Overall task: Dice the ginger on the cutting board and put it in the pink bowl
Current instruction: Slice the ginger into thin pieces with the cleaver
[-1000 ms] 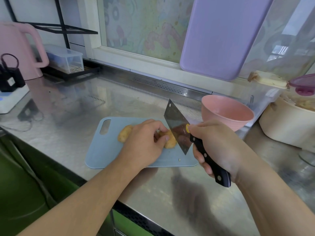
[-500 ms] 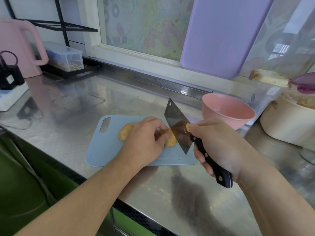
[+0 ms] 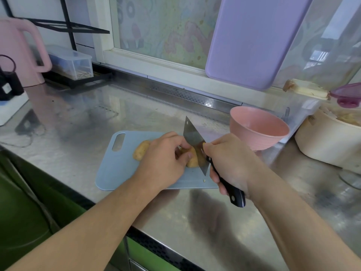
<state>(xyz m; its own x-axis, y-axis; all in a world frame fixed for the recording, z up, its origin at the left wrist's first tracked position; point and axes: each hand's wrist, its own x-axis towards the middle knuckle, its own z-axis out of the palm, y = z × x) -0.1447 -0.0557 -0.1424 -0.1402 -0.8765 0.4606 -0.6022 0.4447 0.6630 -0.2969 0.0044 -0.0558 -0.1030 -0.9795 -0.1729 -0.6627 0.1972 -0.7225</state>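
A: Fingers?
B: Left hand [image 3: 165,159] curled, pinning ginger [image 3: 192,160] on blue cutting board [image 3: 117,169]; hand hides its middle. Right hand [image 3: 229,163] wrapped round knife [image 3: 195,141].
A: Bowl?
B: Pink bowl [image 3: 257,127] just right of board; inside mostly unseen.

Bare steel bench [image 3: 82,122] stretches wide open to the left of and behind the blue cutting board [image 3: 117,171], and along the front edge toward the viewer. To the right, the way is crowded: the pink bowl [image 3: 258,130] stands just beside the board's far right corner, with a cream container [image 3: 328,145] and a clear box [image 3: 300,114] close behind it. On the board itself, the left hand [image 3: 164,161], the right hand [image 3: 230,159] and the cleaver [image 3: 195,141] fill the right half, leaving only the handle end free.
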